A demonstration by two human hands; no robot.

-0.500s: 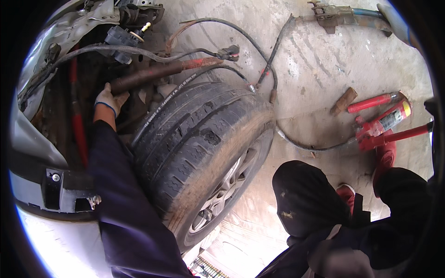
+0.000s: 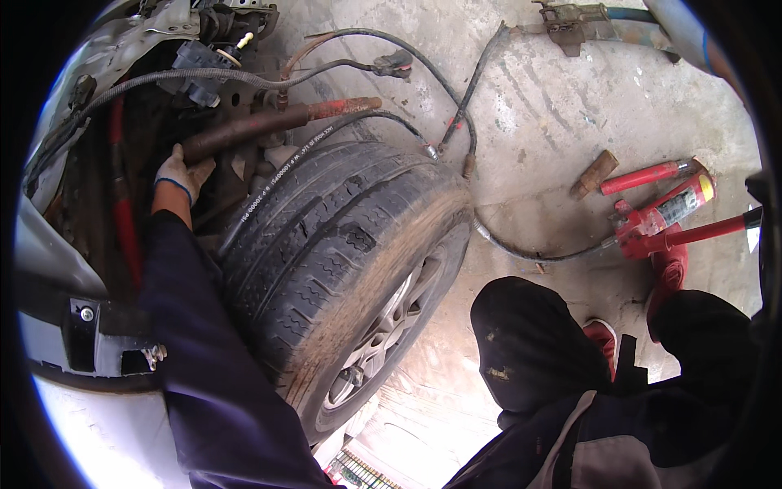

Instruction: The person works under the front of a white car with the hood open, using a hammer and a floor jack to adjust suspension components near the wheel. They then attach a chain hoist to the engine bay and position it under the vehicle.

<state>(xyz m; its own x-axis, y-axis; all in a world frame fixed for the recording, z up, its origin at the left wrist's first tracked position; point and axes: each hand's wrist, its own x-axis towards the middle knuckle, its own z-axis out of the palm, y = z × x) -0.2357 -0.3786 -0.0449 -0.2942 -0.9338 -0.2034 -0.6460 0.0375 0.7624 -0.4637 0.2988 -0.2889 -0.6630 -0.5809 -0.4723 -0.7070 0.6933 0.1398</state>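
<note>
Rusty cylinder (image 2: 252, 130) with the red end sat in the upper left of the frame, slanting up to the right, its brown left end inside the dark opened-up front corner (image 2: 85, 224) of a silver car. Left hand (image 2: 183, 175), in a pale glove with a blue cuff, was on that left end: half curled, thumb up against the near side, fingers tucked underneath, so it basically had hold of it. Right hand (image 2: 683, 28) was way up in the top right, cut off by the rim, same sort of glove, at the end of a pipe tool with a rusty metal clamp (image 2: 564, 34). Can't tell how far closed that one was, or how firm its grip was.

Inside that open corner, at far left, there was also a red rod (image 2: 124, 220) standing more or less upright, plus a grey plastic unit (image 2: 195, 73) with a pale nozzle toward the top. Grey ribbed cable (image 2: 187, 73) ran across just above the cylinder.

Just below and right of it, a big worn wheel (image 2: 322, 236) leaned in the middle of the frame, with a black hose (image 2: 281, 175) along its tread. Over at right, on the concrete, were a red hydraulic pump (image 2: 648, 224), a separate red bar (image 2: 639, 178) and a wooden block (image 2: 595, 174) just beside the bar.
</note>
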